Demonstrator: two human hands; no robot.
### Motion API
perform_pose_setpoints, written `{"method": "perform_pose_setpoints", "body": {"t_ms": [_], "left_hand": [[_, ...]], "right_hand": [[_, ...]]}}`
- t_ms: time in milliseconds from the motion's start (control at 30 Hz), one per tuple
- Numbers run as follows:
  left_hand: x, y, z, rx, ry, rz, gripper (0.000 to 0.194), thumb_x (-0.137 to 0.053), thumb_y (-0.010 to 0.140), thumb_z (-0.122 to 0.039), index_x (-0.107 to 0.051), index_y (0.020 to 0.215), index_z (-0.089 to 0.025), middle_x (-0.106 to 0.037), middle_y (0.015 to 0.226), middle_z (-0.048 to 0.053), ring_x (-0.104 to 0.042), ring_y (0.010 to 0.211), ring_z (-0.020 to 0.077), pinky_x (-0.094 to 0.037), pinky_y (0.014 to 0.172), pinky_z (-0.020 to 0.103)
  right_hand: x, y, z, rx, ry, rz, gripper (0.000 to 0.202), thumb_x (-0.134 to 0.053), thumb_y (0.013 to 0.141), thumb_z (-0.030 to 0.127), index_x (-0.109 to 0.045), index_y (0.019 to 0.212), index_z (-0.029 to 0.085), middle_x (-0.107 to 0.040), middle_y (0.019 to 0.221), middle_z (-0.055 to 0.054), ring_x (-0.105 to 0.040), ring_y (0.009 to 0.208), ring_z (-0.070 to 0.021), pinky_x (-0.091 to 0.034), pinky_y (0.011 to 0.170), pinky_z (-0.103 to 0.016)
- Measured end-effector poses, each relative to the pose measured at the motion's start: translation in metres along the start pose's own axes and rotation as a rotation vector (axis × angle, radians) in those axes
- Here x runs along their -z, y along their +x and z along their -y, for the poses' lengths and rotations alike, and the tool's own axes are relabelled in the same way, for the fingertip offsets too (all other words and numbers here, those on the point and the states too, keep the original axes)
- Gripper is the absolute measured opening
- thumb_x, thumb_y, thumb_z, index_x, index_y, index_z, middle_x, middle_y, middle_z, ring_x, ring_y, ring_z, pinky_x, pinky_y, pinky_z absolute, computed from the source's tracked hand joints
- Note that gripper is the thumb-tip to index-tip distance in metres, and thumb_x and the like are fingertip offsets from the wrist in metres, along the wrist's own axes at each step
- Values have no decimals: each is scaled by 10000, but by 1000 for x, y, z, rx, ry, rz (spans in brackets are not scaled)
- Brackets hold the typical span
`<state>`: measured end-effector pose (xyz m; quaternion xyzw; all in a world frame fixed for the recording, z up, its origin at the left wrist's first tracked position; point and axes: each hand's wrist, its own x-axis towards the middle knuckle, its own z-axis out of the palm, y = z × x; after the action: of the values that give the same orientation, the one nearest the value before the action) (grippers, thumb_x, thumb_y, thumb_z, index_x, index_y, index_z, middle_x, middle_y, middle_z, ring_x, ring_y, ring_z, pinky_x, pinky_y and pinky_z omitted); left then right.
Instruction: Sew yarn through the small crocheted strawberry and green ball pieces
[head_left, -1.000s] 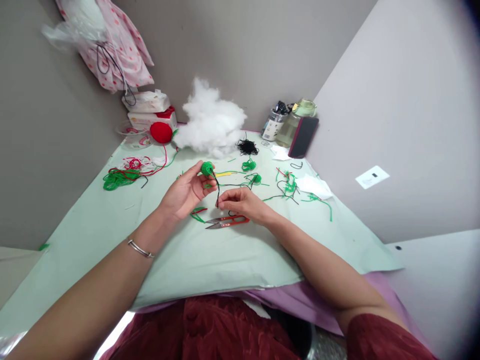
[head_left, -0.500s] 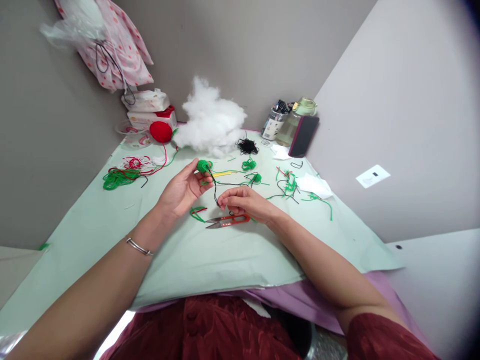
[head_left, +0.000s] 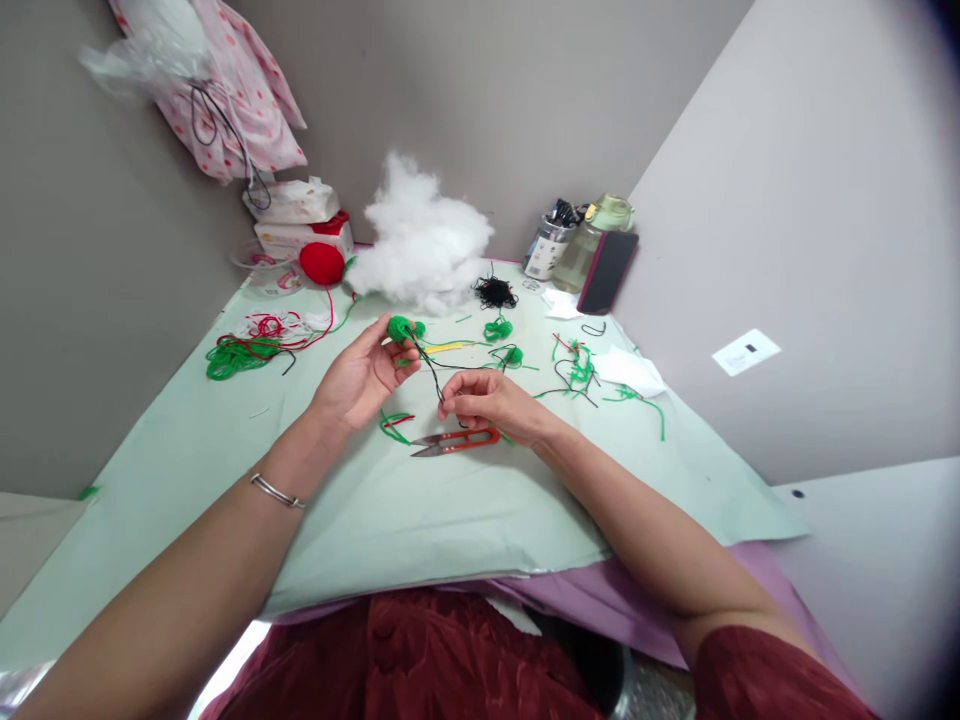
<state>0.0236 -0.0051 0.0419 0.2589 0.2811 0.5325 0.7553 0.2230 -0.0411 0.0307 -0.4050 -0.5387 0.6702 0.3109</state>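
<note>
Person's left grip [head_left: 364, 372]: grasping small round green yarn piece [head_left: 400, 328], beyond the orange-handled metal snips [head_left: 474, 438] on the pale-green-covered desk [head_left: 390, 530], apparently steadying it | Right grip [head_left: 489, 403]: pinching thin black yarn strands [head_left: 431, 369] from that piece, just beyond the snips, seemingly for tension

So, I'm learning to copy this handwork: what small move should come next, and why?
Probably a gentle pull with the right hand to tighten the black strands: they run from the green yarn piece, steadied in the left hand, to the right hand's pinch.
</note>
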Motion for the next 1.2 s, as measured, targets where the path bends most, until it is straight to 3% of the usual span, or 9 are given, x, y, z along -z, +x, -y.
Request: {"method": "perform_pose_setpoints", "body": {"t_ms": [267, 533, 767, 1000, 1200], "left_hand": [[3, 4, -8, -14, -15, -96, 300, -491, 1026, -281, -678, 845, -130, -606, 607, -15, -589, 522, 74, -548, 560, 187], [9, 6, 0, -161, 23, -121, 179, -607, 963, -238, -633, 802, -163, -649, 693, -19, -596, 566, 73, -523, 578, 194], [21, 13, -16, -243, -80, -229, 257, -516, 1011, -226, -609, 776, -178, -646, 656, -15, -601, 571, 80, -522, 575, 186], [16, 10, -23, -129, 20, -144, 258, -457, 1007, -194, -624, 819, -135, -632, 706, -3, -618, 586, 78, -514, 551, 174], [14, 7, -20, -55, 125, -66, 231, -495, 1016, -247, -652, 899, -125, -650, 741, 7, -606, 558, 71, -475, 484, 154]], "right_hand": [[1, 1, 0, 8, 53, -13, 136, -714, 722, 255, -628, 779, 167, -709, 761, -27, -415, 505, -55, -282, 449, -192], [5, 1, 0, 46, 1, 6, 88, -673, 706, 222, -607, 716, 165, -676, 730, -17, -402, 501, -58, -297, 466, -200], [11, -3, -2, -9, -103, 178, 55, -609, 758, 178, -568, 723, 167, -614, 720, 4, -383, 514, -59, -257, 457, -200], [14, -2, -8, -41, -161, 310, 133, -686, 823, 268, -640, 863, 150, -683, 808, -16, -390, 538, -58, -263, 460, -200], [18, -8, 2, -47, -322, 396, 279, -723, 851, 420, -712, 884, 144, -616, 730, 15, -453, 616, -75, -335, 556, -208]]}}
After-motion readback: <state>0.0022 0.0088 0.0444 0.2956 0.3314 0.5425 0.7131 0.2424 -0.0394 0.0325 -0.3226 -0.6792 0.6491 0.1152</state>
